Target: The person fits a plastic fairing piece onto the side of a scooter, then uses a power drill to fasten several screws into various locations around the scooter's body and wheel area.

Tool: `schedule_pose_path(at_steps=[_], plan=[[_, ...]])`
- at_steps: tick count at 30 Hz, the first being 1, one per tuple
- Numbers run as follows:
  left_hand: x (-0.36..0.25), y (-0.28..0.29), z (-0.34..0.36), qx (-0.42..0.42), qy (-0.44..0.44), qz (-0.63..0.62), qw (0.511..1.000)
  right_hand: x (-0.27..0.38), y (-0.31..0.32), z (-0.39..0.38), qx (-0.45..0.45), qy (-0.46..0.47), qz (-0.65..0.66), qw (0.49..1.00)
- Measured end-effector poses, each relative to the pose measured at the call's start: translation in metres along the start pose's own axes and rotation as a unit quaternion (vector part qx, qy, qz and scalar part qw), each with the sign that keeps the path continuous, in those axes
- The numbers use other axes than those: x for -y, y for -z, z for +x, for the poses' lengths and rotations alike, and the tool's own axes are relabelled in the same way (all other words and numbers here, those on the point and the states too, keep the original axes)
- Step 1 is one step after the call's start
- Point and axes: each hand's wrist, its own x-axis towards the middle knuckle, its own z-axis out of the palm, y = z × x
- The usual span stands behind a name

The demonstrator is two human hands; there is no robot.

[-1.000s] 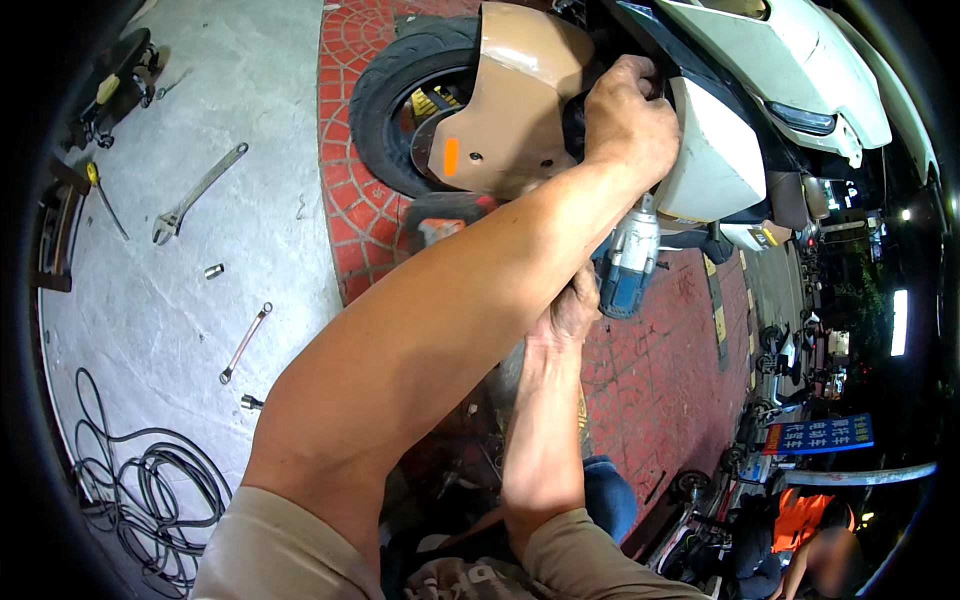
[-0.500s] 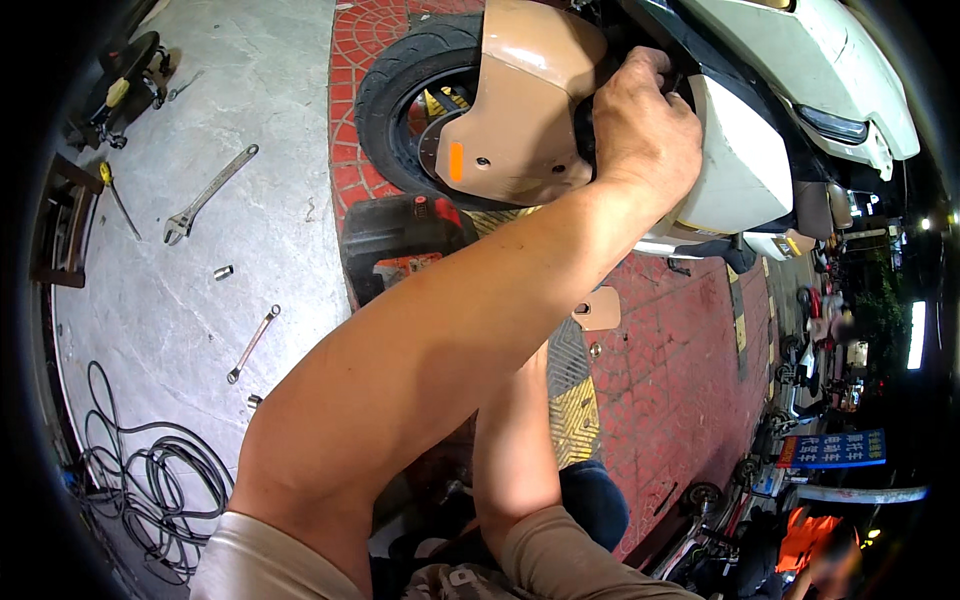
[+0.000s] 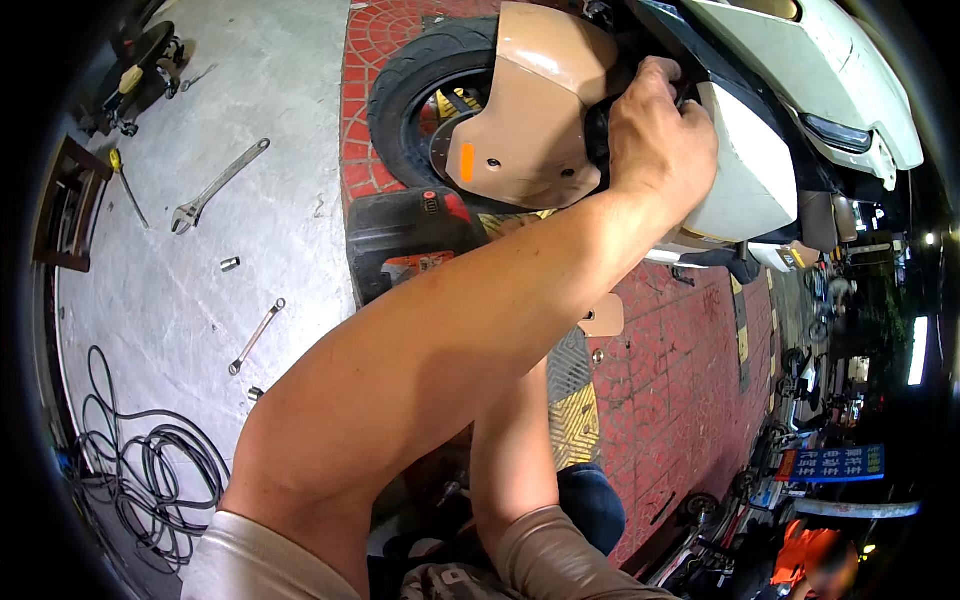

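My left hand (image 3: 662,140) reaches into the dark gap between the tan front fender (image 3: 540,120) and the white body panel (image 3: 748,165) of a scooter. Its fingers are bent and pressed in near the gap; what they hold is hidden. Left of the fender is the black front tyre (image 3: 395,125). My right forearm (image 3: 512,440) passes beneath the left one, which covers my right hand completely. Under my left forearm sits a black and red tool case or battery-like block (image 3: 410,225). A small tan cover piece (image 3: 605,318) lies on the red paving.
On the grey floor at left lie an adjustable wrench (image 3: 218,190), a ring spanner (image 3: 257,337), a socket (image 3: 230,264), a yellow-handled screwdriver (image 3: 128,187) and a coiled black cable (image 3: 150,460). A black-and-yellow ramp strip (image 3: 572,410) crosses the middle. A person in orange (image 3: 805,550) is at lower right.
The whole view has shifted slightly, so the scooter and floor tools appear a little displaced. My left hand stays at the same gap, its fingers still bent.
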Motion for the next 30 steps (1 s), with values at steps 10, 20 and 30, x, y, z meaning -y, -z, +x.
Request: schedule_pose_path(at_steps=[10, 20, 30], plan=[[-0.033, 0.012, 0.039, 0.01, 0.223, -0.092, 0.97, 0.009, 0.011, 0.01, -0.006, -0.034, 0.062, 0.997], [-0.05, 0.036, 0.053, 0.206, 0.241, -0.142, 0.938, 0.003, -0.014, 0.01, 0.051, -0.033, 0.044, 0.997], [-0.036, 0.023, 0.059, 0.137, 0.206, -0.046, 0.968, 0.007, -0.012, 0.014, 0.038, -0.046, 0.035, 0.998]])
